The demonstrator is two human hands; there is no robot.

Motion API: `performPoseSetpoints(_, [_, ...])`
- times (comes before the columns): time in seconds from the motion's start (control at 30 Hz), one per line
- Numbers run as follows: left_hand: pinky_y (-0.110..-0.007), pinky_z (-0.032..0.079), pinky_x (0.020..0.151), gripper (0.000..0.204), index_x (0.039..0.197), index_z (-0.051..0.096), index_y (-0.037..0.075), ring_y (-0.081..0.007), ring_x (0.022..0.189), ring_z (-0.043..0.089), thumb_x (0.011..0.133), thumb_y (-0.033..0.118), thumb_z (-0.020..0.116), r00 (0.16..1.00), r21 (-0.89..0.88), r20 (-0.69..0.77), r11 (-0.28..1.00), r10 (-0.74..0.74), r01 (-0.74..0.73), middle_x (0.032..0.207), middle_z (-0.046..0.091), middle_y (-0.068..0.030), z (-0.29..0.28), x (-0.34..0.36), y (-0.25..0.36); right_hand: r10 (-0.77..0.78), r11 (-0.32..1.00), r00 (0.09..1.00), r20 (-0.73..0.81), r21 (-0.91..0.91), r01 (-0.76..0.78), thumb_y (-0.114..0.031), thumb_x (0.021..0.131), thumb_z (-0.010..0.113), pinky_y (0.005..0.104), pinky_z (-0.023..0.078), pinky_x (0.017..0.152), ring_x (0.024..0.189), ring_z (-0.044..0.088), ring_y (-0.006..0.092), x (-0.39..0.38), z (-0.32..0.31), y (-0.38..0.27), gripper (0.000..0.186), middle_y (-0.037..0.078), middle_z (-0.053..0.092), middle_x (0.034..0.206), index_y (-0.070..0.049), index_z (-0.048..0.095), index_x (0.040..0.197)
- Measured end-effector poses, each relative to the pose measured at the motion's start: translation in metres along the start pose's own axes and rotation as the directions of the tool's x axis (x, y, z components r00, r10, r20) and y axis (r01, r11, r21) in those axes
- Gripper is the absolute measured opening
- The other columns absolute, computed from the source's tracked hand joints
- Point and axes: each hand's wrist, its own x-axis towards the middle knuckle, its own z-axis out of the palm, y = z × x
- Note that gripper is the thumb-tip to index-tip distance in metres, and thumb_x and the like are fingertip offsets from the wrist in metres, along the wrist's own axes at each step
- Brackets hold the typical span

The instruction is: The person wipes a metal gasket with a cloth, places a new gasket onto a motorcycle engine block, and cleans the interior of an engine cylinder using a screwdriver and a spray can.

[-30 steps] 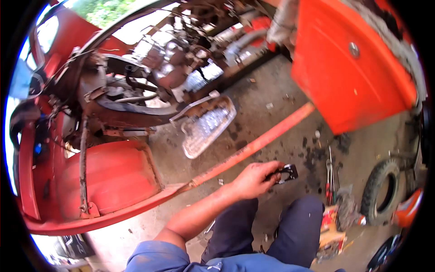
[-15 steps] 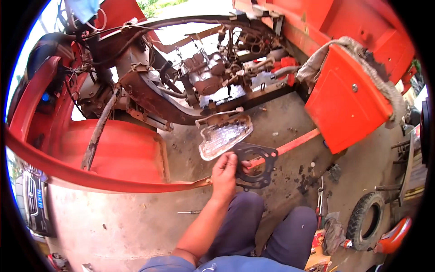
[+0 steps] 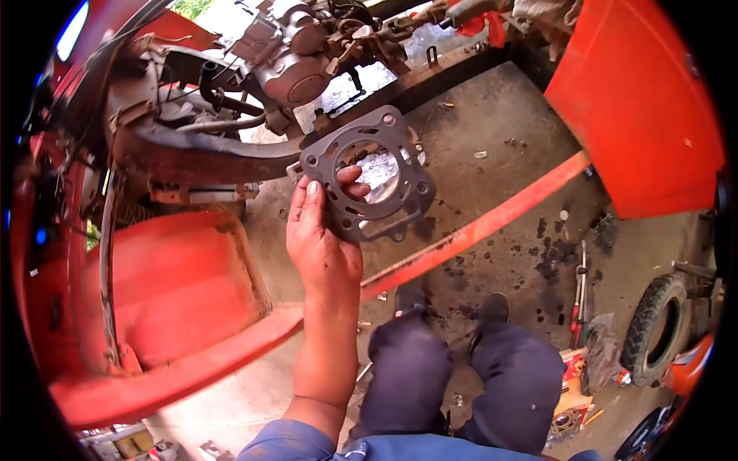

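Note:
My left hand grips a dark, flat metal gasket, with the thumb on its face and fingertips showing in the large round opening. The gasket has several smaller holes and slots round its rim and is held up above the floor. A pale metal tray with a shiny interior shows through the opening, partly hidden by the gasket. Beyond it is the exposed engine in a rusty frame. My right hand is out of sight.
A red tube crosses the floor toward a red panel. A red body section is on the left. A tyre, long-handled tools and a cardboard box lie at the right, beside my legs.
The gasket in my left hand has risen and turned to show its whole face, now covering much of the tray. My view has shifted, bringing my feet into sight.

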Motion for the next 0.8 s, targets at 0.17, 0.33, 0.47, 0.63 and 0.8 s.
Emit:
performPoseSetpoints(0.17, [-0.038,0.061,0.080,0.028,0.129,0.055,-0.002,-0.0275,0.088,0.073,0.108,0.015,0.048,0.996,0.022,0.035,0.997,-0.081,0.081,0.110,0.072,-0.0230,0.009,0.043,-0.020,0.044,0.999,0.998,0.040,-0.016,-0.044,-0.024,0.096,0.064,0.0417,0.052,0.099,0.113,0.067,0.0262,0.025,-0.021,-0.007,0.040,0.011,0.071,0.123,-0.005,0.065,0.131])
performPoseSetpoints(0.33, [-0.042,0.061,0.081,0.027,0.127,0.055,-0.002,-0.0292,0.089,0.072,0.107,0.014,0.046,0.994,0.070,0.011,0.991,-0.111,0.110,0.111,0.072,-0.0231,0.023,0.069,-0.004,0.053,0.998,0.998,0.035,-0.024,-0.052,-0.024,0.096,0.064,0.0418,0.052,0.099,0.112,0.067,0.0258,0.031,-0.055,-0.022,0.041,0.011,0.071,0.123,-0.005,0.064,0.132])
performPoseSetpoints(0.47, [-0.043,0.059,0.084,0.025,0.126,0.053,-0.003,-0.0324,0.091,0.072,0.106,0.012,0.049,0.989,0.020,0.057,0.991,-0.136,0.135,0.112,0.071,-0.0253,0.040,0.076,0.011,0.049,0.998,0.999,-0.001,-0.028,-0.049,-0.025,0.096,0.065,0.0419,0.052,0.099,0.112,0.067,0.0256,0.021,-0.058,-0.032,0.042,0.010,0.071,0.123,-0.005,0.064,0.133])
performPoseSetpoints(0.63, [-0.043,0.059,0.087,0.023,0.125,0.054,-0.001,-0.0315,0.091,0.071,0.106,0.011,0.052,0.989,-0.131,0.088,0.983,-0.121,0.132,0.114,0.071,-0.0243,0.032,0.066,0.018,0.087,0.995,0.996,0.027,-0.046,-0.086,-0.025,0.096,0.065,0.0420,0.052,0.099,0.112,0.067,0.0252,-0.021,-0.030,-0.018,0.043,0.010,0.071,0.123,-0.005,0.063,0.134])
performPoseSetpoints(0.8, [-0.040,0.060,0.081,0.021,0.121,0.057,-0.001,-0.0281,0.087,0.071,0.104,0.011,0.058,0.990,-0.216,0.082,0.968,-0.116,0.131,0.107,0.072,-0.0197,0.051,0.045,0.038,0.223,0.958,0.894,0.389,-0.257,-0.127,-0.026,0.095,0.066,0.0421,0.051,0.100,0.112,0.067,0.0249,-0.109,-0.001,0.017,0.044,0.009,0.071,0.124,-0.006,0.063,0.135])
